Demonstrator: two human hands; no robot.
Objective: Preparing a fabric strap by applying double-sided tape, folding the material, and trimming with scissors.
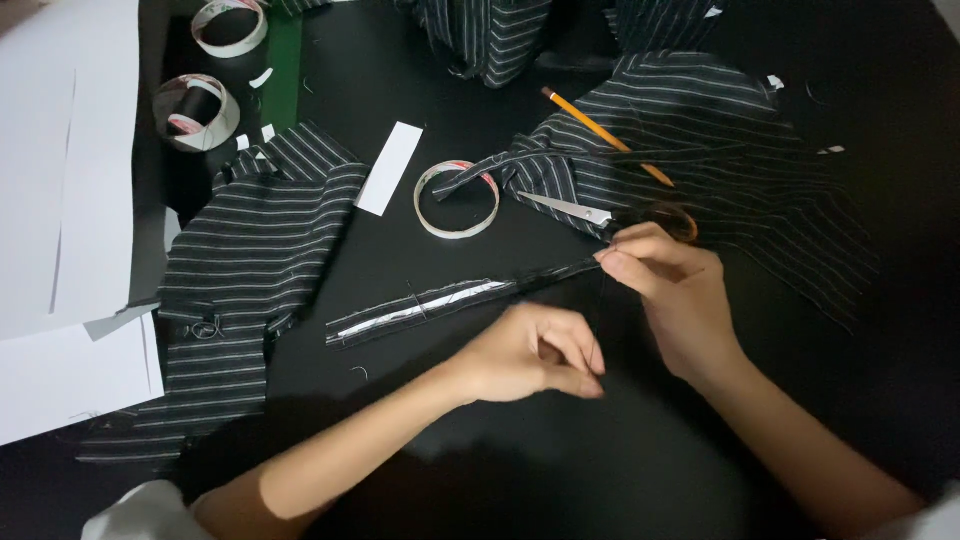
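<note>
- The dark thread between the hands is very thin and hard to see against the black tabletop (420,80).
- The narrow strip of black striped fabric (450,300) lies flat in the middle of the tabletop, with a shiny band.
- The right hand (670,285) pinches the strip's end with closed fingers.
- The left hand (535,355) is curled narrow, pinching the thread.

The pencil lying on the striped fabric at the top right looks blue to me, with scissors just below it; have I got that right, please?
Not quite: the pencil is yellow-orange, not blue. The head view shows it lying on the striped fabric at the top right, with the scissors just below it.
</note>
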